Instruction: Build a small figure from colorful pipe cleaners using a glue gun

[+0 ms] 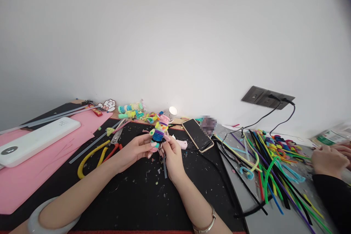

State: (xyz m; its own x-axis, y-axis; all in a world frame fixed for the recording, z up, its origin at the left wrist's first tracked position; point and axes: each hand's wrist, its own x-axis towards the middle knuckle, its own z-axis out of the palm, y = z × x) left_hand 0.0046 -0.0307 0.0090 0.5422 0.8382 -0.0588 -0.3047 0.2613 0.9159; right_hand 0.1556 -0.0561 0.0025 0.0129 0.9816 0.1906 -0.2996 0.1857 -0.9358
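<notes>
Over the black mat (pixel 131 201), a small fuzzy figure (pixel 159 133) of coiled pipe cleaners stands upright between my hands. It has pink, yellow, blue, black and teal bands. My left hand (pixel 138 150) grips its left and lower side, fingers closed. My right hand (pixel 172 155) is closed on its lower right side; those fingertips are partly hidden. Below them a translucent grey strip (pixel 165 168) points down, and I cannot tell whether it is held. Just right of my right hand lies a pink tool handle (pixel 181 144).
Scissors with red handles (pixel 111 150), yellow-handled pliers (pixel 82 161) and a white power bank (pixel 41 140) on pink sheets lie left. A phone (pixel 197 135), cables and many pipe cleaners (pixel 274 175) lie right. Another person's hand (pixel 329 161) is far right. Coiled pieces (pixel 130 109) line the wall.
</notes>
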